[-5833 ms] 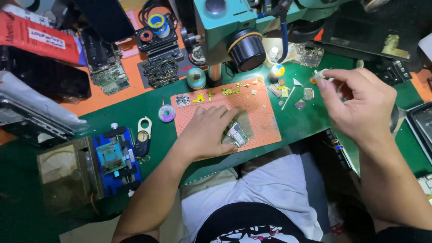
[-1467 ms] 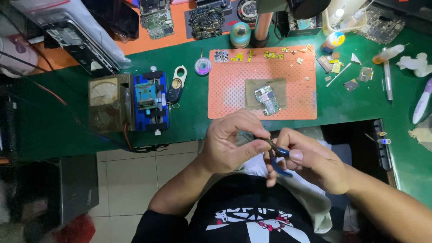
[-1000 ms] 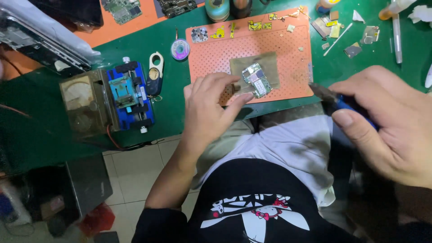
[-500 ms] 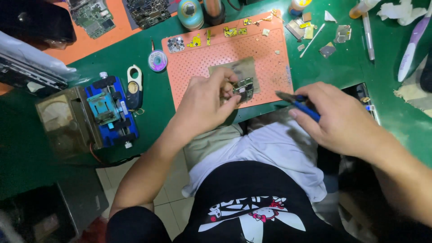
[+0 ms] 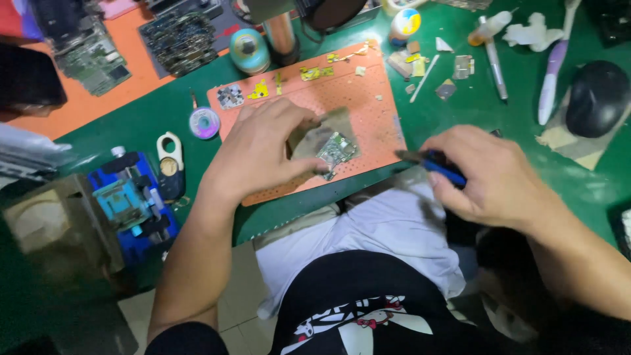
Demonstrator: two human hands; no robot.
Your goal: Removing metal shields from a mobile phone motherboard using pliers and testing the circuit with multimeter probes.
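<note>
Hands (image 5: 266, 154) pin circuit board (image 5: 336, 149)

Left hand (image 5: 263, 154): held palm down, fingers spread and bent, thumb and forefinger tips brought close together at its right edge. Left forearm: bare, extended up from the lower left, wrist kept straight. Right hand (image 5: 490, 174): curled into a loose fist, knuckles turned upward, thumb pressed against the side of the forefinger, fingers closed in a grip. Right forearm: bare, brought in from the lower right corner, wrist slightly bent inward.
</note>
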